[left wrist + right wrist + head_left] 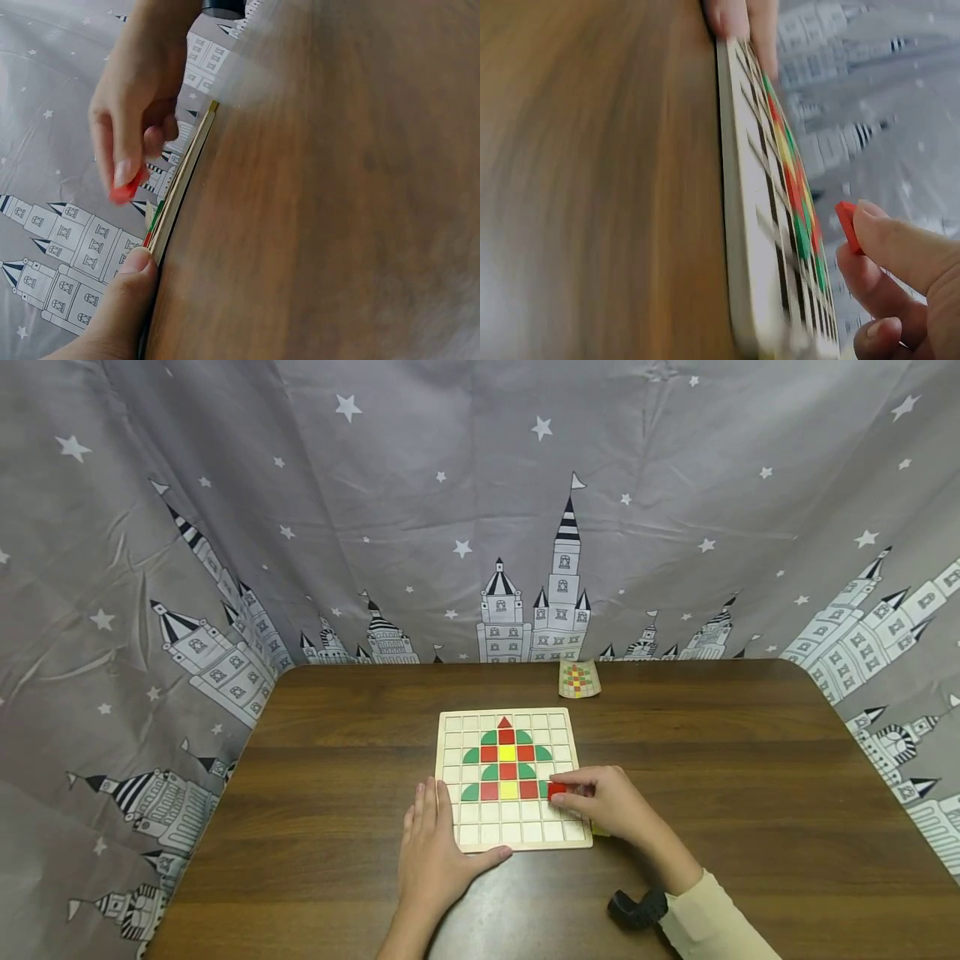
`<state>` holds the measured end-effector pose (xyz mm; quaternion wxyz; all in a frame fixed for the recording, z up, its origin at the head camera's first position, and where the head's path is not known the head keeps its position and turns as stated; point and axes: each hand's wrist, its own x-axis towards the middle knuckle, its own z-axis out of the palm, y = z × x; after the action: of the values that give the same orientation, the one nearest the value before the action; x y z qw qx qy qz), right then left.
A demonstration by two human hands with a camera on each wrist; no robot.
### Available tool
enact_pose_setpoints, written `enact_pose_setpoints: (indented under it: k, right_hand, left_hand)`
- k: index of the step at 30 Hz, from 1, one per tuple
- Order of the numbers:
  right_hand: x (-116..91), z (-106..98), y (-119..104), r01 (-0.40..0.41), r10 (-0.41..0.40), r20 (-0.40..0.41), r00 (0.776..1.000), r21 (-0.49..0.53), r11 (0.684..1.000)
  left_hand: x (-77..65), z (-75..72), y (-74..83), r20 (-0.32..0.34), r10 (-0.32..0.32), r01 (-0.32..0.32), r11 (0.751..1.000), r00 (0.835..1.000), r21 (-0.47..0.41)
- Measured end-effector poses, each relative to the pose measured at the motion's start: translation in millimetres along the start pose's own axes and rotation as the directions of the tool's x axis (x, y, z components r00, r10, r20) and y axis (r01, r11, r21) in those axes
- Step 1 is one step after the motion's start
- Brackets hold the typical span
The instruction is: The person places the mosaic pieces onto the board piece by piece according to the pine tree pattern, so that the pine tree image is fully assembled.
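A wooden grid board [510, 835] lies on the table, its cells holding red, yellow and green tiles in a tree-like pattern with a red triangle on top. My left hand [438, 860] rests along the board's left side, thumb at its front edge. Between thumb and fingers, my right hand [611, 802] pinches a red square tile [556, 790] over the board's right part, near the green tile at the end of the lowest filled row. In the right wrist view the red tile [849, 227] is held above the board.
A small pattern card [580, 679] with a similar tree stands at the table's back edge. Something yellow [600, 830] shows partly behind the right hand by the board. A black strap-like object [637, 910] sits at the right wrist. A grey castle-print curtain [420, 527] hangs behind the table.
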<state>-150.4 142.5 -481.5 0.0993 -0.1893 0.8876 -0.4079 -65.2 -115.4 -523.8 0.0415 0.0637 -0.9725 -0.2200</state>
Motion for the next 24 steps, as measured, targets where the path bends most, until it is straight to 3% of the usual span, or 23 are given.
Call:
enact_pose_setpoints:
  k: [7, 12, 24]
  right_hand:
    - [9, 34, -27, 0.147, -0.148, -0.004, 0.989, -0.115, 0.983]
    - [10, 48, -35, 0.223, -0.228, -0.005, 0.974, -0.188, 0.957]
    - [10, 55, -33, 0.214, -0.225, -0.009, 0.974, -0.267, 0.940]
  left_hand:
    - [0.1, -1.0, -0.3, -0.006, 0.008, -0.008, 1.000, 1.000, 0.011]
    - [-0.1, -0.9, 0.9, -0.006, 0.011, -0.011, 1.000, 1.000, 0.007]
    - [0.3, -0.4, -0.7, -0.005, 0.010, -0.010, 1.000, 1.000, 0.029]
